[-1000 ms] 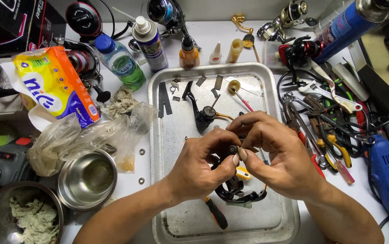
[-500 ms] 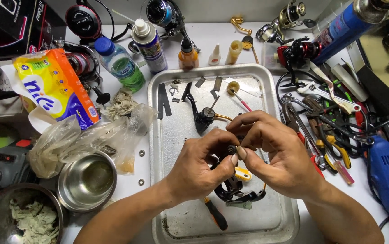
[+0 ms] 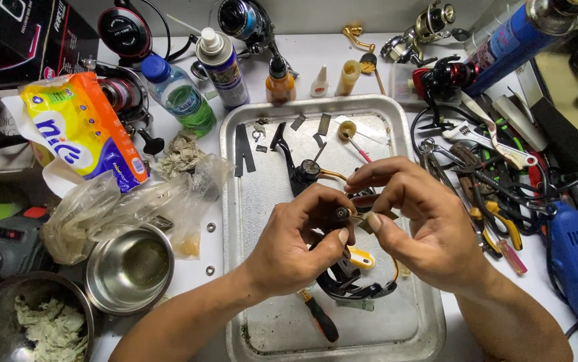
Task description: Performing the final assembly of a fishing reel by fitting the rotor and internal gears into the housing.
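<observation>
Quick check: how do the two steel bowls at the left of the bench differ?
The smaller steel bowl sits nearer the metal tray and looks empty, its shiny inside showing. The larger steel bowl lies at the bottom-left corner, cut off by the frame edge, and holds crumpled pale wadding. The smaller one's rim overlaps the larger one's edge in this view. Both are round, upright and away from the left hand and right hand.

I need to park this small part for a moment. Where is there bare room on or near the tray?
Bare metal on the tray: its left strip below the black strips, and the near right corner. Crowded: the tool pile on the right, and the bottles behind.
</observation>
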